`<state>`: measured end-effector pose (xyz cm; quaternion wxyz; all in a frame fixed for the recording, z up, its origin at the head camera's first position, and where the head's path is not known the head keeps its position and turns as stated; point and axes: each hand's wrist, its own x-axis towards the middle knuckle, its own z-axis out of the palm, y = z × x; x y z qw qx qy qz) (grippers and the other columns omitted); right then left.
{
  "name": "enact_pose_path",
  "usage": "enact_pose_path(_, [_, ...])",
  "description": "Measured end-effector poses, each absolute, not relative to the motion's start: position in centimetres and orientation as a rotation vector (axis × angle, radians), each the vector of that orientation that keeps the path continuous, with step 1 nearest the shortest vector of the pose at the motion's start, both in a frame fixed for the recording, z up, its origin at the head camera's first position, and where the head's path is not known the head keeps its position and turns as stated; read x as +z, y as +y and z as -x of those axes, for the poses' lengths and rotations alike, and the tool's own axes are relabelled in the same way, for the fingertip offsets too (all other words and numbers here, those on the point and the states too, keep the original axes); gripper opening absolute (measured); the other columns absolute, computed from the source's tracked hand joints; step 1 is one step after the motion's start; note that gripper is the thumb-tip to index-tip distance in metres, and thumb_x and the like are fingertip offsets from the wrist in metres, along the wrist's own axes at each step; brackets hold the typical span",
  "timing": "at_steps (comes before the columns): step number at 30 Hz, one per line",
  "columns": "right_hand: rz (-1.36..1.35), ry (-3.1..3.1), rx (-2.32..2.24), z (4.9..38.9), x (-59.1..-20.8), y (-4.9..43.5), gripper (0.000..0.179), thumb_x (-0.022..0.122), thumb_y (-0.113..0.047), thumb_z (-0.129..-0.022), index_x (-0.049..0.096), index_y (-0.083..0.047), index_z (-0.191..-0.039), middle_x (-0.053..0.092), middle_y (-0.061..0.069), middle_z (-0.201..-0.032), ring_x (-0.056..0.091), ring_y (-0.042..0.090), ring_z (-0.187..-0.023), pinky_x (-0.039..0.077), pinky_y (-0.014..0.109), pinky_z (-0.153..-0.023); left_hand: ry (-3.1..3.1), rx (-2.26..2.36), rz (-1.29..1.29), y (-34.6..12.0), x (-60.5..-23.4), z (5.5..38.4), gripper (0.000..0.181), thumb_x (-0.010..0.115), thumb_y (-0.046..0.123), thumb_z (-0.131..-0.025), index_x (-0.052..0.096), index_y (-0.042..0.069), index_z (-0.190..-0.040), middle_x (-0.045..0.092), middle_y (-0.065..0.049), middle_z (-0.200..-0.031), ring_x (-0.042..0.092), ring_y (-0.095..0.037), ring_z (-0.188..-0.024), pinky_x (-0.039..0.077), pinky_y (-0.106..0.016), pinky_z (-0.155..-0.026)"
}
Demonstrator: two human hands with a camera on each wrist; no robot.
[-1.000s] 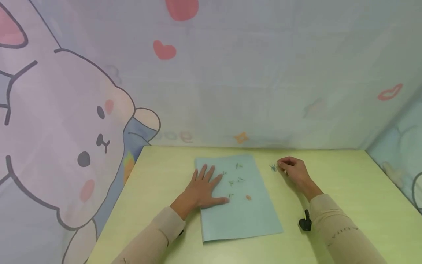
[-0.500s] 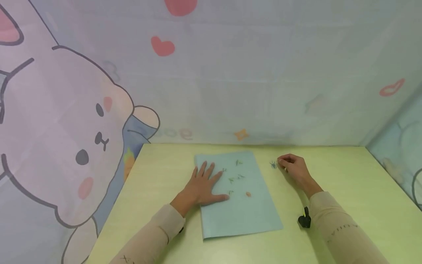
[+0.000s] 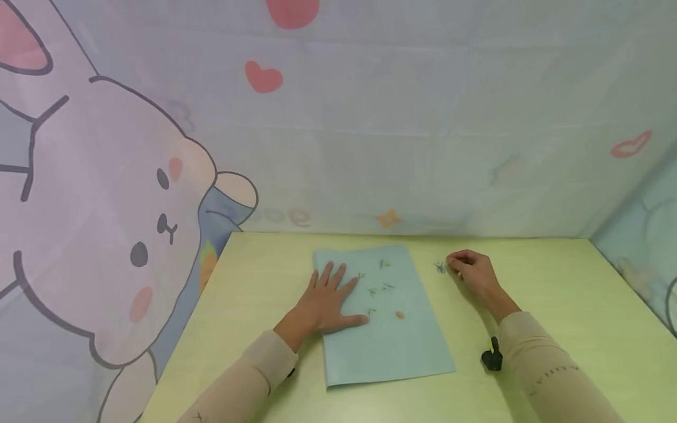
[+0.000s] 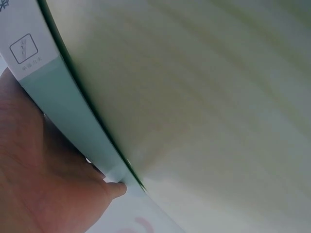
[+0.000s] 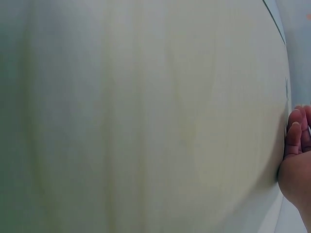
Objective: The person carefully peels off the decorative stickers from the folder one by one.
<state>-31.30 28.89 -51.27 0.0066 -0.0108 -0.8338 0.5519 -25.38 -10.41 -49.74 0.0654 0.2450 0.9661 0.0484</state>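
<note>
A thin book with a pale blue-green cover [image 3: 388, 346] lies on the table. On the cover are several small green sprig shapes [image 3: 372, 292] and a small orange shape [image 3: 399, 315]. My left hand [image 3: 322, 305] rests flat along the book's left side with fingers spread; in the left wrist view its spine [image 4: 68, 107] shows beside the hand [image 4: 53, 179]. Right of the book, my right hand [image 3: 476, 276] has its thumb and fingertips pinched together at the edge of a small blue sprig-like piece [image 3: 440, 267]. Curled fingers [image 5: 294, 133] also show in the right wrist view.
The pale yellow-green table [image 3: 571, 305] runs back to a hanging cloth [image 3: 423, 129] printed with hearts and a large rabbit [image 3: 106, 205]. A black wrist device [image 3: 492, 355] hangs under the right sleeve [image 3: 550, 364].
The view shifts slightly up and down. Both hands, the book and the blue piece keep their places relative to each other.
</note>
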Motion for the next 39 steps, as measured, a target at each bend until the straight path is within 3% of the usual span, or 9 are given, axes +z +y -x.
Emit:
enact_pose_path(14, [0.036, -2.591, 1.743, 31.1, -51.5, 28.4, 0.041, 0.064, -0.030, -0.108, 0.068, 0.005, -0.130, 0.070, 0.015, -0.110, 0.062, 0.017, -0.090, 0.054, 0.027, -0.075, 2.916, 0.137, -0.734, -10.9, -50.0, 24.9, 0.101, 0.044, 0.088, -0.092, 0.025, 0.027, -0.171, 0.006, -0.010, -0.178, -0.003, -0.037, -0.163, 0.005, -0.062, -0.128])
enact_pose_path(27, [0.114, -2.499, 1.802, 31.2, -51.0, 26.8, 0.043, 0.063, -0.031, -0.109, 0.069, 0.004, -0.133, 0.072, 0.003, -0.113, 0.064, 0.017, -0.099, 0.054, 0.026, -0.080, 2.918, 0.180, -0.742, -10.5, -49.8, 25.0, 0.100, 0.047, 0.086, -0.093, 0.027, 0.025, -0.170, 0.008, -0.012, -0.178, -0.002, -0.039, -0.163, 0.006, -0.063, -0.128])
enact_pose_path(34, [-0.043, -2.530, 1.804, 31.5, -50.6, 23.9, 0.044, 0.065, -0.030, -0.108, 0.068, 0.004, -0.136, 0.071, 0.015, -0.119, 0.066, 0.031, -0.103, 0.056, 0.032, -0.075, 2.920, 0.180, -0.738, -10.4, -50.3, 25.2, 0.099, 0.048, 0.085, -0.093, 0.028, 0.025, -0.170, 0.009, -0.012, -0.178, -0.001, -0.039, -0.163, 0.007, -0.062, -0.128])
enact_pose_path(39, [-0.183, -2.544, 1.837, 32.2, -50.1, 21.0, 0.041, 0.069, -0.025, -0.105, 0.069, 0.004, -0.134, 0.071, 0.014, -0.112, 0.065, 0.038, -0.103, 0.057, 0.033, -0.074, 2.932, 0.135, -0.719, -10.4, -50.4, 25.4, 0.100, 0.046, 0.087, -0.093, 0.027, 0.028, -0.170, 0.008, -0.010, -0.178, -0.001, -0.037, -0.163, 0.006, -0.061, -0.128])
